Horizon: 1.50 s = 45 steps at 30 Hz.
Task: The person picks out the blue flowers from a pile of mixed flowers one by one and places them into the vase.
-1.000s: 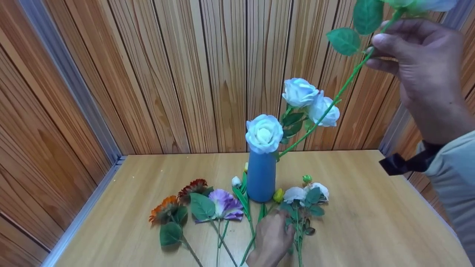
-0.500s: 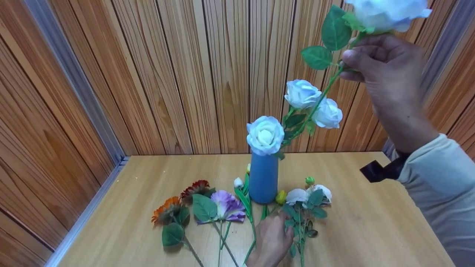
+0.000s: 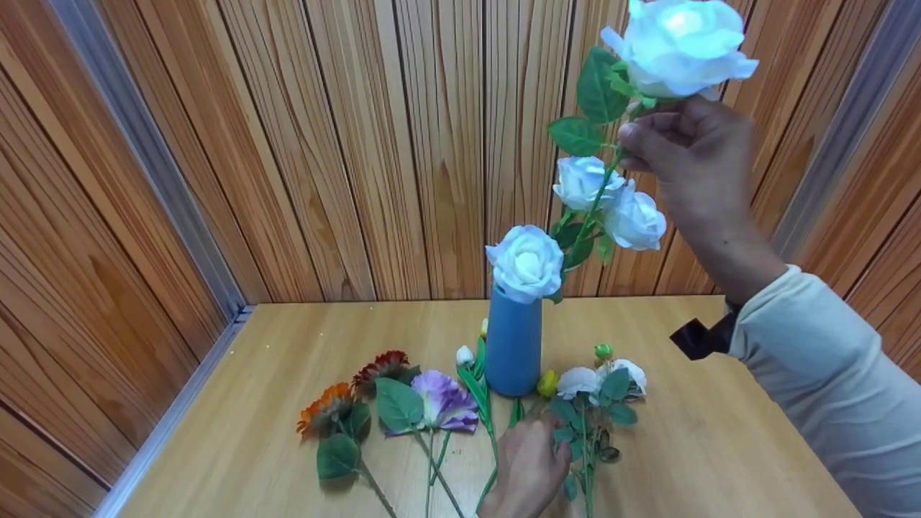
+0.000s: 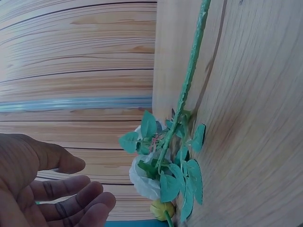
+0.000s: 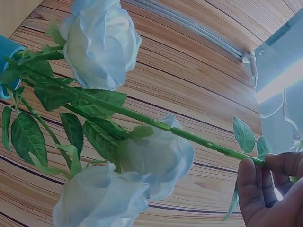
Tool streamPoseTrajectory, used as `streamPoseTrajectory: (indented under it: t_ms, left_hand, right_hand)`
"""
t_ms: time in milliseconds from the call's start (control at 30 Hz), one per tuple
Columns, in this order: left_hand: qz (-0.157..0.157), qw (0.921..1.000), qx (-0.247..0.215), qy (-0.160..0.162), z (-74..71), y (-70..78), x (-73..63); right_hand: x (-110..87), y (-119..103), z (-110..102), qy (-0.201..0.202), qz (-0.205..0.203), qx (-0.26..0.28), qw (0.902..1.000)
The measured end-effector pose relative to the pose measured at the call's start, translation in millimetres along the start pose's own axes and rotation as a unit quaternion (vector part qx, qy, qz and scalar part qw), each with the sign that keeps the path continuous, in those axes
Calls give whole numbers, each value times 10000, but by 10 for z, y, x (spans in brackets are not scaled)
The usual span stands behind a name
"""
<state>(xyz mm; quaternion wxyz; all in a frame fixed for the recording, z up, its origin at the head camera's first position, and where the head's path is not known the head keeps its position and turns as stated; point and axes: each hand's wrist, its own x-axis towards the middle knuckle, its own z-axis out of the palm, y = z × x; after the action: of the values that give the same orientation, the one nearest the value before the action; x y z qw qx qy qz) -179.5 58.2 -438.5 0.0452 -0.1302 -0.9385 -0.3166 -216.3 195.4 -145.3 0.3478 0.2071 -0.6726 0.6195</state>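
My right hand (image 3: 698, 158) pinches the green stem of a long white rose (image 3: 680, 50) just under its bloom, up at the right. In the right wrist view that stem (image 5: 142, 120) slants to the mouth of the blue vase (image 3: 514, 345); leaves hide its lower end. Several white roses stand in the vase, one bloom (image 3: 527, 262) at its rim and two (image 3: 633, 218) leaning right. My left hand (image 3: 529, 460) is low in front of the vase, beside a spray of small white roses (image 3: 579, 385). In the left wrist view its fingers (image 4: 71, 187) are loosely bent around nothing.
Left of the vase lie an orange flower (image 3: 327, 410), a dark red flower (image 3: 379, 368), a purple flower (image 3: 445, 403) and a white tulip bud (image 3: 465, 355). A yellow bud (image 3: 547, 383) lies at the vase's right. Wood-panelled walls (image 3: 403, 144) surround the table (image 3: 245, 432).
My right hand has moved left and down with the rose, bringing its bloom fully into view and its stem more upright over the vase. My left hand has stayed put.
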Motion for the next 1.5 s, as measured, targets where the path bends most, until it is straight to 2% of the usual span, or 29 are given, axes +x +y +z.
streamPoseTrajectory:
  t_ms: [167, 400, 567, 800, 933, 1133, 1233, 1400, 1500]
  left_hand:
    - [51, 9999, 74, 80, 8, -11, -16]
    - [44, 9998, 157, 113, -4, -13, -30]
    - [-27, 9998, 164, 78, -1, -9, -15]
    - [-106, 9998, 67, -140, 12, -16, -5]
    - [-120, 9998, 36, -176, 10, -12, -1]
    - [59, 10000, 17, 38, 16, -16, -19]
    - [133, 9998, 21, 126, 22, -18, -38]
    - [118, 9999, 55, 74, 34, -20, -40]
    - [94, 9999, 92, 45, 43, -17, -31]
  right_hand:
    - [-12, 33, 45, 21, -214, -327, 9992]
    - [25, 4, 11, -67, -288, 540, 9981]
    - [27, 9, 33, 31, -259, 631, 9977]
    - [-15, 98, 36, 325, -568, 195, 9977]
    - [-6, 99, 9, 371, -474, 449, 9972]
    - [-13, 142, 9, 432, -401, 544, 9968]
    - [-28, 173, 19, 426, -174, 723, 9963]
    - [-100, 261, 49, 235, -189, -140, 9994]
    - [-142, 315, 66, 155, -172, -420, 9989]
